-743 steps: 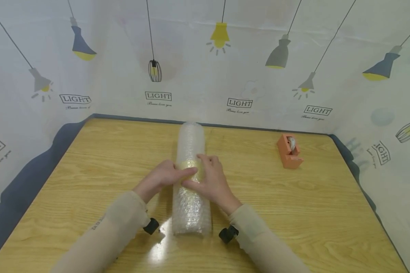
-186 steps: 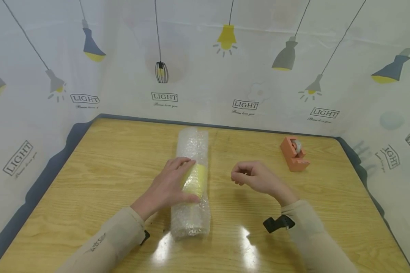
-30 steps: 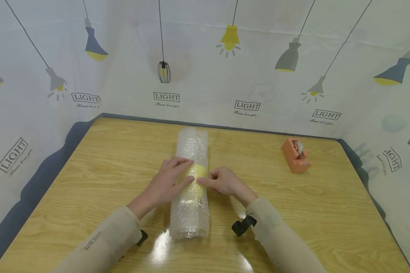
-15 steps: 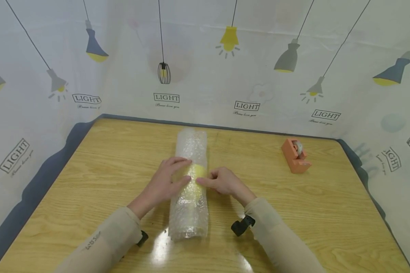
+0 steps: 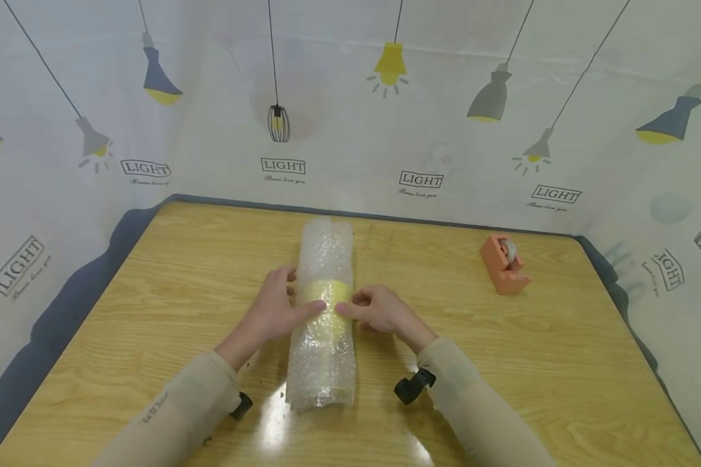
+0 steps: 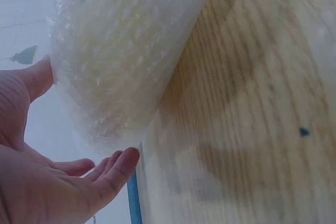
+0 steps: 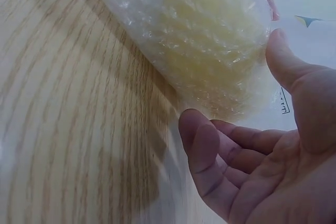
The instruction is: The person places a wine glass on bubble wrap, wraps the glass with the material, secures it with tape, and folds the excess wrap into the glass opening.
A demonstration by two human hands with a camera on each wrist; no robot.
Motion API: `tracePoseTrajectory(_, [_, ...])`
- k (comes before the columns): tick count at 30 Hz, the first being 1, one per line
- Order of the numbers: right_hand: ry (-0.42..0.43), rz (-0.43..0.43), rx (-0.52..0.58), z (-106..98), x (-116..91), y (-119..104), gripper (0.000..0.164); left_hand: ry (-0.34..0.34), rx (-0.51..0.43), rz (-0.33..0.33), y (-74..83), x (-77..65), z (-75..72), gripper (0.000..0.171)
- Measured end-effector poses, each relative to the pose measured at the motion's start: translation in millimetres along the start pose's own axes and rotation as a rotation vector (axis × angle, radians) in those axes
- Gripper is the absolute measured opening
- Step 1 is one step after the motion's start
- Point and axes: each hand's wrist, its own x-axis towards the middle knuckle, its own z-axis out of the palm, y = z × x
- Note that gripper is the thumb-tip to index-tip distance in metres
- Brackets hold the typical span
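A long roll of bubble wrap [image 5: 322, 373] lies lengthwise on the table, with something yellow showing around its middle. In the head view my left hand [image 5: 271, 308] holds its left side, thumb on top and fingers low on the flank. My right hand [image 5: 385, 310] holds the opposite side, its thumb near the other thumb. The left wrist view shows my left thumb [image 6: 39, 80] touching the bubbly plastic and the fingers at its lower edge. In the right wrist view my right thumb [image 7: 283, 56] meets the wrap, with the fingers curled beneath. What is inside the roll is hidden.
An orange tape dispenser [image 5: 505, 275] with a tape roll stands at the back right of the wooden table [image 5: 473, 376]. Behind, a pale backdrop [image 5: 350, 143] printed with lamps hangs along the table's far edge. Small dark specks lie left of the roll.
My right hand, off the roll several seconds ago, is now at its right side. In the last half second my left fingers have slid off the top to the left flank; more yellow shows.
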Motion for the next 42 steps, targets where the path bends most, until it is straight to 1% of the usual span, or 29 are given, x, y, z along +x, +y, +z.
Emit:
tracePoseTrajectory(4, [-0.01, -0.009, 0.02, 0.5, 0.2, 0.2, 0.05, -0.088, -0.057, -0.083, -2.0, 3.0, -3.6, 0.098])
tracePoseTrajectory(7, [-0.012, -0.015, 0.039, 1.3, 0.8, 0.3, 0.051, -0.136, -0.069, -0.13, -4.2, 4.3, -5.7, 0.096])
tracePoseTrajectory(11, [-0.018, -0.028, 0.086, 2.8, 2.1, 1.1, 0.049, -0.173, -0.085, -0.17, -6.1, 5.6, -7.5, 0.092])
tracePoseTrajectory(16, [-0.042, -0.059, 0.152, 3.7, 2.8, 2.9, 0.046, -0.198, -0.118, -0.188, -6.7, 6.7, -7.9, 0.085])
tracePoseTrajectory(20, [-0.057, -0.084, 0.177, 3.4, 2.6, 5.2, 0.043, -0.208, -0.156, -0.187, -7.5, 7.5, -7.2, 0.081])
tracePoseTrajectory(24, [-0.054, -0.102, 0.176, 2.9, 1.7, 4.8, 0.042, -0.205, -0.182, -0.189, -7.2, 7.2, -7.2, 0.082])
tracePoseTrajectory(30, [-0.015, -0.12, 0.184, 1.7, 0.2, 5.2, 0.043, -0.2, -0.184, -0.16, -5.9, 9.2, -6.1, 0.085])
tracePoseTrajectory(34, [0.017, -0.158, 0.188, -1.5, -1.2, 5.2, 0.043, -0.185, -0.186, -0.133, -4.3, 13.1, -4.5, 0.082])
tracePoseTrajectory(36, [0.048, -0.176, 0.181, -3.9, -2.0, 3.9, 0.044, -0.171, -0.182, -0.121, -1.3, 15.1, -4.7, 0.08])
tracePoseTrajectory(40, [0.125, -0.231, 0.14, -11.0, -3.6, 2.1, 0.046, -0.144, -0.163, -0.072, 7.3, 19.5, -6.0, 0.079])
tracePoseTrajectory(42, [0.151, -0.253, 0.137, -14.8, -4.6, 1.3, 0.047, -0.133, -0.153, -0.044, 11.3, 21.7, -6.3, 0.079])
